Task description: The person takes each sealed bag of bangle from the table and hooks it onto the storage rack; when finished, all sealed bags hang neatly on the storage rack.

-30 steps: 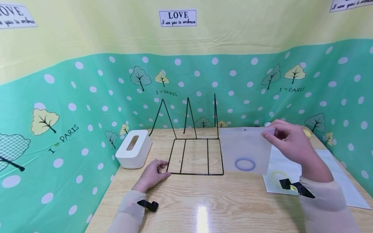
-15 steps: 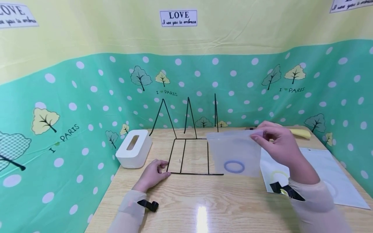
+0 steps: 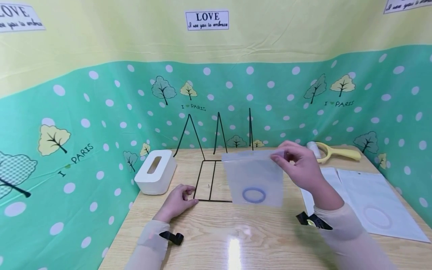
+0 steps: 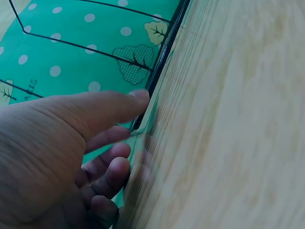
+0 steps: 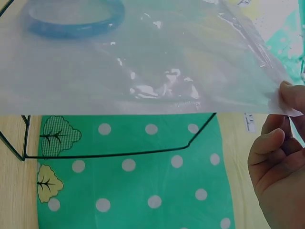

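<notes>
A black wire rack (image 3: 213,176) with several upright V-shaped dividers stands on the wooden table. At its front left corner, my left hand (image 3: 177,202) holds the wire; the left wrist view shows the thumb (image 4: 138,98) on the black bar and the other fingers curled below. My right hand (image 3: 300,165) pinches the upper right corner of a frosted zip bag (image 3: 253,172). A blue ring (image 3: 254,195) lies inside, low in the bag. The bag hangs upright and covers the right part of the rack in the head view. In the right wrist view, divider wires (image 5: 107,155) show past the bag's edge.
A white tissue box (image 3: 155,172) stands left of the rack. Two more whitish bags (image 3: 378,202) lie flat at the right, one with a pale ring in it. Behind them is a yellow-handled tool (image 3: 337,152) with a white roller. Patterned cloth surrounds the table.
My right hand has carried the bag leftward, from beside the rack to in front of its right part. The yellow-handled tool and flat bags are now more exposed. My left hand has stayed put.
</notes>
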`<state>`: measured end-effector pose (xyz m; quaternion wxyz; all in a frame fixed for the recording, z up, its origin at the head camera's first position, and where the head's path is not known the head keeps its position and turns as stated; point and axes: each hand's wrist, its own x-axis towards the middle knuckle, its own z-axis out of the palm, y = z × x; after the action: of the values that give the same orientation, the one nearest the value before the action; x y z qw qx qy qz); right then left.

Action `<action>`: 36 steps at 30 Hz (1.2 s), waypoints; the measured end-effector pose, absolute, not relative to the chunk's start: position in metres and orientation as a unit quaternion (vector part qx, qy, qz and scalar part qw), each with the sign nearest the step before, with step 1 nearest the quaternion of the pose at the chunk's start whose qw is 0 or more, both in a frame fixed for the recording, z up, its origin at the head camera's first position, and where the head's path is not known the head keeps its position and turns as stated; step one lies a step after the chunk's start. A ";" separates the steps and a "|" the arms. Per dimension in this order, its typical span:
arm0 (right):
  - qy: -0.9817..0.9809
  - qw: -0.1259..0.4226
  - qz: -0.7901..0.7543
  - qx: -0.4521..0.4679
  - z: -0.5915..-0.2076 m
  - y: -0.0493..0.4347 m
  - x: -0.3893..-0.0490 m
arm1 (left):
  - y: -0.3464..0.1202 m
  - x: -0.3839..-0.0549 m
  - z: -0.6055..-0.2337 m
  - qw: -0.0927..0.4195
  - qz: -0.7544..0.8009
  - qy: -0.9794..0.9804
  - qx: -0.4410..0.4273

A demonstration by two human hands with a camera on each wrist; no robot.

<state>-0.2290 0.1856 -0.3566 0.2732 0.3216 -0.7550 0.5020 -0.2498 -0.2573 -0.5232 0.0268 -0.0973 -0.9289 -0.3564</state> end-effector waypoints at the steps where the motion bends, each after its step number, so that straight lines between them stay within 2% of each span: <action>1: -0.753 0.274 0.504 0.323 -0.355 0.182 -0.228 | -0.257 -0.249 -0.522 0.024 -0.360 -0.927 -0.098; 5: -0.745 0.274 0.514 0.325 -0.341 0.168 -0.218 | -0.257 -0.246 -0.518 0.015 -0.381 -0.918 -0.107; 12: -0.734 0.266 0.533 0.326 -0.361 0.163 -0.232 | -0.248 -0.238 -0.509 0.005 -0.423 -0.894 -0.151; 22: -0.724 0.253 0.553 0.325 -0.366 0.142 -0.229 | -0.232 -0.232 -0.507 -0.007 -0.472 -0.848 -0.241; 32: -0.708 0.259 0.562 0.340 -0.369 0.115 -0.225 | -0.222 -0.224 -0.500 0.004 -0.491 -0.828 -0.270; 36: -0.705 0.263 0.565 0.338 -0.369 0.103 -0.224 | -0.221 -0.222 -0.499 0.025 -0.494 -0.823 -0.280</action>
<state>-0.2239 0.1030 -0.3690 0.2628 0.3384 -0.7055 0.5646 -0.2224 -0.2211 -0.4993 0.0245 -0.2797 -0.8229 -0.4940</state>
